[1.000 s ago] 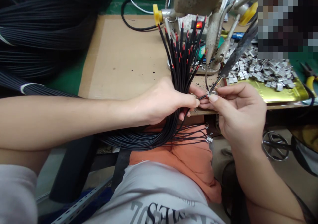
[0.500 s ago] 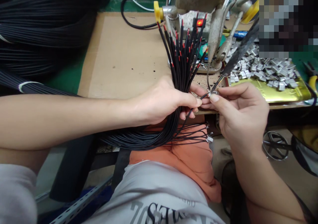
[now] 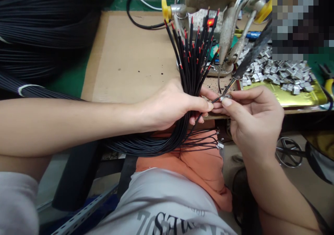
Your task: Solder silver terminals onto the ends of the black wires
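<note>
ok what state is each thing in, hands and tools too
left hand, closed around black cables
black cables, bunched, bent upward
right hand, pinching metal connector
soldering iron, tilted, tip down
red light, lit
loose connectors, heaped
cardboard, flat, dark-specked

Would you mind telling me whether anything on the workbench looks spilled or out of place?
Yes, mildly: dark specks dot the cardboard, thickest near the metal stand's base; they look like stray debris, though I cannot tell what they are. Nothing else stands out.
</note>
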Available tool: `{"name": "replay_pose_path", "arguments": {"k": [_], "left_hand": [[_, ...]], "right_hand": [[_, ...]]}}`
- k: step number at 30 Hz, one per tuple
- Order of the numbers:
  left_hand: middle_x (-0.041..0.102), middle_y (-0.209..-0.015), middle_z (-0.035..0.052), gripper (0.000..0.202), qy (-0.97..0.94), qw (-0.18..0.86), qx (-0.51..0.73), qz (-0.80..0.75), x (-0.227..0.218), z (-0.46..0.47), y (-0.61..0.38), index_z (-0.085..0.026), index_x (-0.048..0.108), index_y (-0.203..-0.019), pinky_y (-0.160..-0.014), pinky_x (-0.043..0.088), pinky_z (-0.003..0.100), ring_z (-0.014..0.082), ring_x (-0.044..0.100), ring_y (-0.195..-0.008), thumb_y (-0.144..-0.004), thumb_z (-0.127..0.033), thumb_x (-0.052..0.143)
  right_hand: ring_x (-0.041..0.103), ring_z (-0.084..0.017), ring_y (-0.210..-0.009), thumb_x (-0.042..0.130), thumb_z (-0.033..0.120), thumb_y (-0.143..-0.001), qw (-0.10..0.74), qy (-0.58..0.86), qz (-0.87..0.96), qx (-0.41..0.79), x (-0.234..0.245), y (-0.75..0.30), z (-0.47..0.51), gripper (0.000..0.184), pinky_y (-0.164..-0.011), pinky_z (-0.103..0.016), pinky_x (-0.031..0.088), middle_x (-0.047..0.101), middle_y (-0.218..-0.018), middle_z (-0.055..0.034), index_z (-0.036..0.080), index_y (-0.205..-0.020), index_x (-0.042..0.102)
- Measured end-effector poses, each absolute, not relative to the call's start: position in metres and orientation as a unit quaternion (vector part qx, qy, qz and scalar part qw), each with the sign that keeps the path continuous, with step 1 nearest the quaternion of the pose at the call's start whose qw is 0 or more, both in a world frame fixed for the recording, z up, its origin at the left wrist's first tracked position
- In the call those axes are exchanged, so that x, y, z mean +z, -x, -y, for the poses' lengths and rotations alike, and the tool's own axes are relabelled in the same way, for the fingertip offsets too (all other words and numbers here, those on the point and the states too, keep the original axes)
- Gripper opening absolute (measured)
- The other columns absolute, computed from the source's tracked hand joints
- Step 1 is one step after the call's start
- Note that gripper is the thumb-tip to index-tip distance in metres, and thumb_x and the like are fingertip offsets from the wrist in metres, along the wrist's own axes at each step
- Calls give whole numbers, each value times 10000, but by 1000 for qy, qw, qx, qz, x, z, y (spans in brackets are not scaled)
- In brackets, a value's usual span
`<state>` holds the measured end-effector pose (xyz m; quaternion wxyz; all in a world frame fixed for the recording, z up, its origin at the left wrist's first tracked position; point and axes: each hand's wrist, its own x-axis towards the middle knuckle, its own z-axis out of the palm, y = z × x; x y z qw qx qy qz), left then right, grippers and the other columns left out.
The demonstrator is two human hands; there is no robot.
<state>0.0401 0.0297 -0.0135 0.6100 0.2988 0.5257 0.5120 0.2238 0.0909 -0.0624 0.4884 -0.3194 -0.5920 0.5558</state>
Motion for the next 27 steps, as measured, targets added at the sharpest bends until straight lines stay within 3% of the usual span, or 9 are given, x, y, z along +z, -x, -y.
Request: {"name": "replay_pose_path", "arguments": {"k": [16,27], "left_hand": [[754,-652,20,186,-292,612,524,-516,-15,-30,-40,-96,806,-840,-417,502,206,127,677,-499,-751,53,739],[757,-643,13,190,-303,605,525,-517,-15,-29,-41,-111,818,-860,-428,496,206,125,670,-509,-759,36,753]], "right_hand": [[834,-188,-678,916,45,-853,513,339,598,514,-62,-222,-91,269,-698,-334,767,812,-824,17,281,-911,802],[832,-206,-673,903,74,-877,501,332,595,534,-64,-224,-93,258,-708,-394,772,799,-815,21,296,-934,784]]}}
